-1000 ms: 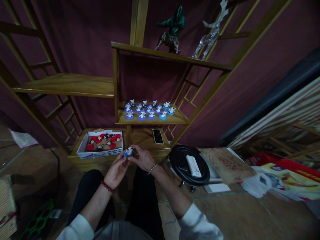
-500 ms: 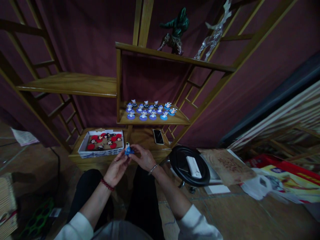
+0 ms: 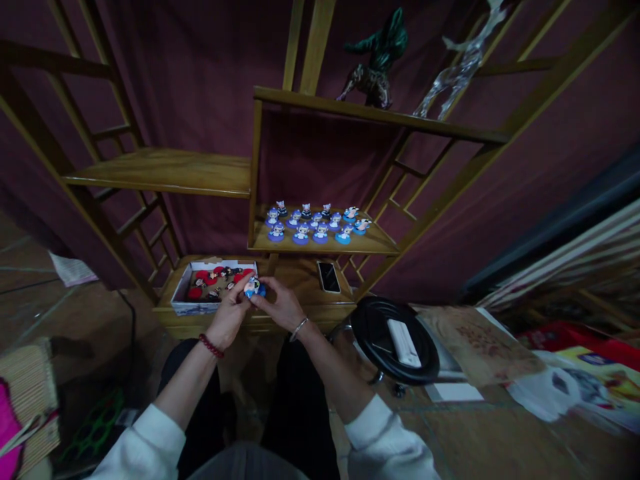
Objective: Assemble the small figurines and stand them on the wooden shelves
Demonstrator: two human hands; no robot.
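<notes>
Between our two hands, just above the front edge of the low wooden shelf (image 3: pixel 295 283), sits a small blue-based figurine (image 3: pixel 254 287). Our left hand (image 3: pixel 227 317) and our right hand (image 3: pixel 281 307) both close on it, fingertips pinching its sides, so each grip is clamped on the same piece. It hangs free of any surface, near the right end of the white box (image 3: pixel 183 308).

Judging from how things lie, we are well into moving small figures onto display. On the middle shelf (image 3: pixel 380 241) stands a group of blue-based figurines (image 3: pixel 314 223), set out in rough rows, upright and close together; that part looks done. The figure in our hands matches them in colour, so we take it for one more of that set, not yet placed.

Inside the white box lie several red-based figurines (image 3: pixel 217 282), loosely packed and untouched by either hand. Whether more blue ones remain among them is too small to tell. These seem to be what is left.

A dark phone (image 3: pixel 329 276) lies flat on the low shelf to the right of our hands, apart from them. Higher up, a green figure (image 3: pixel 377 57) and a clear glass deer (image 3: pixel 463 63) stand on the top shelf (image 3: pixel 400 120). To our right, on the floor, a round black stool (image 3: pixel 370 327) carries a white remote (image 3: pixel 403 333).

The wide shelf on the left (image 3: pixel 160 170) holds nothing that we can see.
</notes>
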